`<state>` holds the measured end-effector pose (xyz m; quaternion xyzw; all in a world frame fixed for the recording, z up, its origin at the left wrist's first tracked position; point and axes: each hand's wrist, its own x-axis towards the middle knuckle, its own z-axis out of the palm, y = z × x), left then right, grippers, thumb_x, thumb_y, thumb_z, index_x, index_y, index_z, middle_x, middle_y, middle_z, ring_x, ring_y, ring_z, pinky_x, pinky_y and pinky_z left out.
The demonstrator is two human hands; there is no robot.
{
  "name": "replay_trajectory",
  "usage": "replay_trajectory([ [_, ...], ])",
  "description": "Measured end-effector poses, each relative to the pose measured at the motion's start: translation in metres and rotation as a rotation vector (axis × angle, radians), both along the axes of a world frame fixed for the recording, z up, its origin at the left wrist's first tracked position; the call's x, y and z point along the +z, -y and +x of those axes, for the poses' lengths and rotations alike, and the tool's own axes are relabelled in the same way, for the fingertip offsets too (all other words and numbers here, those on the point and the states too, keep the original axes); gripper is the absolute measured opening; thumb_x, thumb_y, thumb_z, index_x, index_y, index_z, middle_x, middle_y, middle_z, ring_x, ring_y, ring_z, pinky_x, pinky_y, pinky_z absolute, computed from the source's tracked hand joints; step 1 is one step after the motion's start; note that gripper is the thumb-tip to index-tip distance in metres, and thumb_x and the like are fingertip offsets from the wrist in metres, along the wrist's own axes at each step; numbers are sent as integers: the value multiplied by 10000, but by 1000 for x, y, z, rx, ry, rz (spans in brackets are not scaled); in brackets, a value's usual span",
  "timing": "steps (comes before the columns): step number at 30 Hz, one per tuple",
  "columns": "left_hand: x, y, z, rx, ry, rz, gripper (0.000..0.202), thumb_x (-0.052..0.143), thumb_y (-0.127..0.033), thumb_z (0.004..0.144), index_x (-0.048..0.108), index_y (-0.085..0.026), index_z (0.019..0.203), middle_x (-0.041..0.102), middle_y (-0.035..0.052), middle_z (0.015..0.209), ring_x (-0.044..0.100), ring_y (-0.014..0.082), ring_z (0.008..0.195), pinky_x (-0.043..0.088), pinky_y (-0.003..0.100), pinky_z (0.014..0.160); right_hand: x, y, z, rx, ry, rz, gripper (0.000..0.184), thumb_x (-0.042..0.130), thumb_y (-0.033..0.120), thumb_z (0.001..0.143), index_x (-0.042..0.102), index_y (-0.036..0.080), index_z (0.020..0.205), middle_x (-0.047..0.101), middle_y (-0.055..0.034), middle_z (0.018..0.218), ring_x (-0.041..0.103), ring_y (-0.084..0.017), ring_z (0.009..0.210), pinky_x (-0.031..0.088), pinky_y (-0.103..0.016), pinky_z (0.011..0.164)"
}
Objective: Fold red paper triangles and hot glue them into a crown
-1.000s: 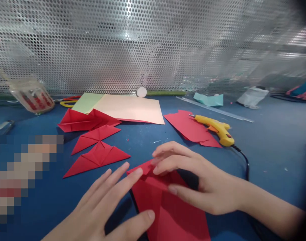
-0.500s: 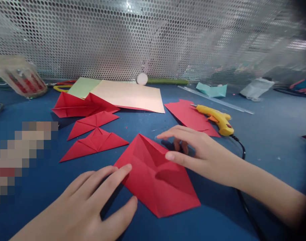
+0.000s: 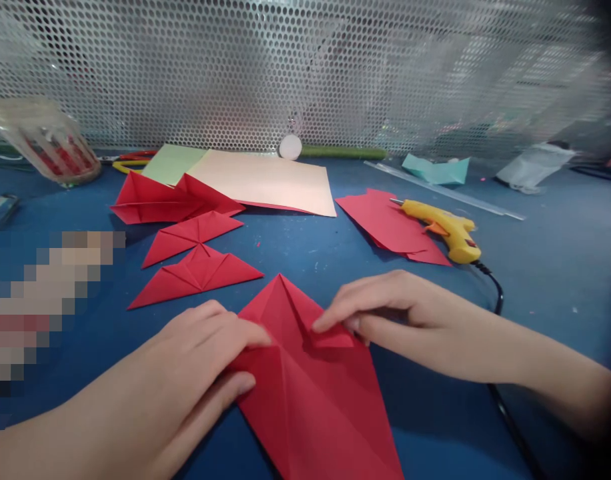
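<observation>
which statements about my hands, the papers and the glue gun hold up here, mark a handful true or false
1. The left hand rests on a creased red paper. True.
2. The right hand is on the glue gun. False: the right hand touches that creased paper.
3. The glue gun lies partly over red sheets. True.
4. The glue gun is green. False: it is yellow.
5. The cream sheet is farther from the person than the creased red paper. True.
6. The jar stands at the right side. False: the jar is at the left.
</observation>
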<state>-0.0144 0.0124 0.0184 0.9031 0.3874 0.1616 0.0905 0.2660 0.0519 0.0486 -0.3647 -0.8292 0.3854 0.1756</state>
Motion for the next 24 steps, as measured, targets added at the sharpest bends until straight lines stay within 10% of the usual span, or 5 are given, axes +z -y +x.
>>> replay_trajectory([
  [13, 7, 6, 9, -218, -22, 160, 326, 393, -19, 886, 589, -240, 1024, 636, -12, 1195, 459, 132, 1282, 332, 244, 1119, 5, 22, -4, 281, 211, 610, 409, 584, 104, 743, 713, 318, 1067, 591, -56, 1239, 538, -254, 1151, 447, -395, 986],
  [19, 15, 3, 8, -38, 19, -252, 469, 658, -468, 870, 474, -378, 1292, 568, -48, 1328, 561, 193, 1192, 505, 291, 974, -8, 37, -10, 454, 151, 665, 305, 485, 299, 977, 612, 276, 1253, 696, -2, 1138, 602, -152, 1028, 379, -294, 1050],
  [24, 13, -2, 5, 40, 115, -504, 564, 767, -409, 790, 444, -526, 1237, 571, -141, 1250, 564, 169, 1132, 477, 291, 970, -35, 48, -15, 502, 78, 589, 242, 452, 214, 1003, 635, 196, 1161, 704, -21, 1084, 606, -129, 1019, 398, -279, 1013],
])
